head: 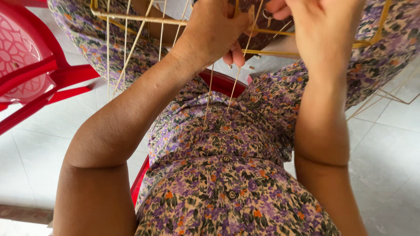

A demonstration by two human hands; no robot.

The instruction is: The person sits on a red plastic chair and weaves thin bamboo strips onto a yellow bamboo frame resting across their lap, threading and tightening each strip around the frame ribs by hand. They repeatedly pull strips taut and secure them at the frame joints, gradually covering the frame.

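Looking down from the head camera, the nearest thing in the lower middle of the frame is the person's floral dress (227, 192), purple and orange on a pale ground, with small dark buttons down its front. Two bare forearms rise from the bottom corners toward the top of the frame.

Higher, at the upper middle, the left hand (210, 30) is curled closed around thin bamboo strips (232, 89); its fingers press together on them, and the thumb tip shows below the knuckles. The loose ends of two strips hang down from this hand and lie over the dress. At the upper right, the right hand (321, 28) is seen from its back, with the fingers bent forward onto the same work. I cannot tell exactly what it pinches, because the fingertips are hidden behind the hand.

Both hands work on a woven bamboo frame (144, 19) held above the lap at the top of the frame. Its horizontal yellow bars cross from upper left to upper right, and several pale strips run down from it at the left.

Under the person, a red seat edge (225, 83) shows between the knees. Farther, at the upper left, stands a red plastic chair (30, 74) on a white tiled floor (385, 148). At the right edge, more thin strips lie on the tiles.
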